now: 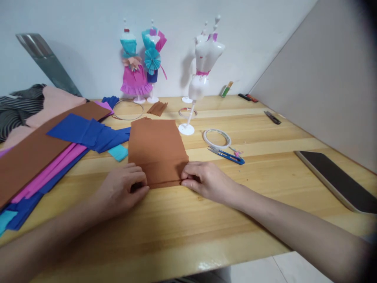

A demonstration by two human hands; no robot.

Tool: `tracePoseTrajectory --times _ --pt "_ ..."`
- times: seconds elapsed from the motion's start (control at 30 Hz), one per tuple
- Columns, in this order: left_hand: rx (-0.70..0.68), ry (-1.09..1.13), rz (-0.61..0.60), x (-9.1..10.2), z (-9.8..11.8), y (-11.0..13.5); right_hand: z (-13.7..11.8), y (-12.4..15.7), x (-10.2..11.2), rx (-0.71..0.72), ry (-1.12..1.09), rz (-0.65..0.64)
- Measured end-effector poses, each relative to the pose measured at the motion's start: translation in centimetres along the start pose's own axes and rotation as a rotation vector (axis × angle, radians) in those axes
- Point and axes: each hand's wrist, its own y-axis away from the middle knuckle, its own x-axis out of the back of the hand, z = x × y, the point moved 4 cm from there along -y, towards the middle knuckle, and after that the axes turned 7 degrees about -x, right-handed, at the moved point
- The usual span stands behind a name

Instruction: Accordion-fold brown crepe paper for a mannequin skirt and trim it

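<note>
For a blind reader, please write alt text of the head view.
Bare left hand and right hand touch the near corners of a brown, rectangular, papery sheet on a yellowish wooden table. Four glossy white torso mannequins stand behind it.

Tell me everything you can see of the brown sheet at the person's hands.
The brown sheet is thin, matte and roughly rectangular, perhaps crepe paper or fabric. It lies mostly flat on the wooden table, with a narrow fold-like band along its near edge and a slightly uneven right edge. The left hand holds its near left corner; the right hand pinches its near right corner.
</note>
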Motion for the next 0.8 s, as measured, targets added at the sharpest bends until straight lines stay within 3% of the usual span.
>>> tracePoseTrajectory --times 0.33,0.43,0.53,0.7,0.8 --pt "0.168 0.032 -0.046 -0.1 0.1 0.1 0.6 0.0 -0.3 -0.069 0.001 0.061" --pt "0.247 0.07 -0.055 0.0 -0.3 0.2 0.9 0.0 -0.5 -0.04 -0.028 0.089" --pt "0.232 0.078 -0.042 0.0 -0.5 0.2 0.7 -0.1 -0.5 0.036 -0.008 0.094" --pt "0.13 0.018 -0.027 0.1 -0.6 -0.5 -1.6 -1.3 1.3 0.15 0.195 0.079" --pt "0.145 -0.037 0.008 1.6 -1.5 -1.5 -3.6 -2.6 3.6 0.219 0.276 0.09"
